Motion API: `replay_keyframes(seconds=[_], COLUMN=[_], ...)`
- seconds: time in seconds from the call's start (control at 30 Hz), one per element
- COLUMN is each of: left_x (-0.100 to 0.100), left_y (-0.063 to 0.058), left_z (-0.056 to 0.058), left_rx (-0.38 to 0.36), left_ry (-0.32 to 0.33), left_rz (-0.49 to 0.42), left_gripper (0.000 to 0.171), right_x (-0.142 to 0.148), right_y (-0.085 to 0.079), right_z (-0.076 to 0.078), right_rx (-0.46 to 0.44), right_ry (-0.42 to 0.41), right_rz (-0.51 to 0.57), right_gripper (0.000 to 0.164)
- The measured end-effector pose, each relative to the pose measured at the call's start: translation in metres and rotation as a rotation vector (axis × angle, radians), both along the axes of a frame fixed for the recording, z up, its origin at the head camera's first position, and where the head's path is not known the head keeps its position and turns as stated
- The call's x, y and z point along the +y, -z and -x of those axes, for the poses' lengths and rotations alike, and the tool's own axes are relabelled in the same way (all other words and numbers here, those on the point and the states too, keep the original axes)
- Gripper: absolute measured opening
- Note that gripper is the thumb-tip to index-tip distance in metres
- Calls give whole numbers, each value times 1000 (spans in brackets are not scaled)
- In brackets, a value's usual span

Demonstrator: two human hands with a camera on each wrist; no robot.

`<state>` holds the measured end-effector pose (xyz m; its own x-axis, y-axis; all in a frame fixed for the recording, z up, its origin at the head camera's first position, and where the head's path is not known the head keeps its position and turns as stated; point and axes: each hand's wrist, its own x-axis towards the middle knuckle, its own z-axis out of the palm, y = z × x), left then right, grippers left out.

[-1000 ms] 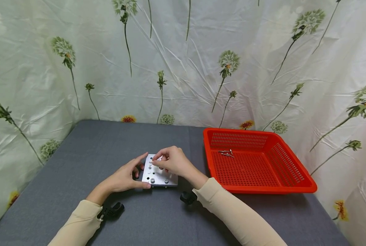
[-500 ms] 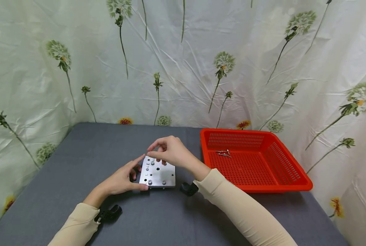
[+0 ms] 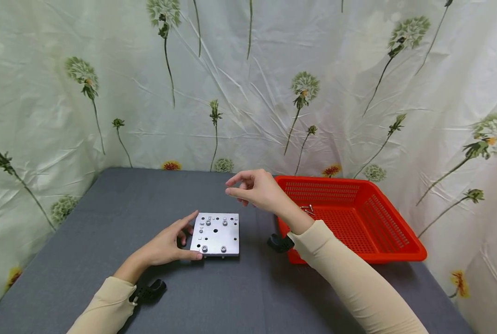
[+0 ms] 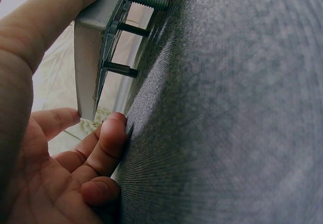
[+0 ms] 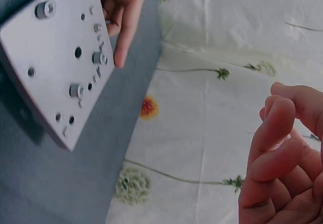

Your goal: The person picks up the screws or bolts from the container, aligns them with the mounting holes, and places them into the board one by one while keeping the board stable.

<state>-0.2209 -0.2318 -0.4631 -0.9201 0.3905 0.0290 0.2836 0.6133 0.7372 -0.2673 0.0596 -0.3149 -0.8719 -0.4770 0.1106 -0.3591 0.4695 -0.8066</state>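
A square metal plate (image 3: 215, 241) with several holes sits in the middle of the table. Socket-head screws (image 3: 223, 249) stand in several of its holes, and in the left wrist view threaded ends (image 4: 123, 70) stick out beneath it. My left hand (image 3: 164, 243) holds the plate by its left side, thumb at the near corner and index finger at the far corner. My right hand (image 3: 258, 188) is in the air between the plate and the red basket (image 3: 348, 257). In the right wrist view its fingers (image 5: 272, 128) are loosely curled, with nothing visible between them.
Several loose screws (image 3: 308, 209) lie inside the basket on the right, partly hidden by my right wrist. A grey cloth covers the table (image 3: 156, 195). Behind it hangs a flowered curtain (image 3: 248, 116).
My right hand has lifted off the plate's far left part and moved right and away toward the basket, uncovering the screw heads there. My left hand keeps its hold on the plate.
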Motion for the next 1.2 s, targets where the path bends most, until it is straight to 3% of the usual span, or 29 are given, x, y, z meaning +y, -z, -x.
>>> replay_keyframes(seconds=[0.33,0.7,1.0,1.2], left_x=[2,3,3,3], left_y=[0,-1,0,-1], left_z=[-1,-1,-1,-1], left_rx=[11,-14,-11,-12], left_ry=[-12,-25,-31,-27], left_rz=[27,25,28,21], left_gripper=[120,120,120,121], right_x=[37,85,126,147], right_y=[-10,-17,-15,-4], right_z=[8,33,50,60], right_rx=[0,-8,-20,-51], right_ry=[42,129,221,281], right_rz=[-3,-11,-33,-83], right_gripper=[19,26,32,35])
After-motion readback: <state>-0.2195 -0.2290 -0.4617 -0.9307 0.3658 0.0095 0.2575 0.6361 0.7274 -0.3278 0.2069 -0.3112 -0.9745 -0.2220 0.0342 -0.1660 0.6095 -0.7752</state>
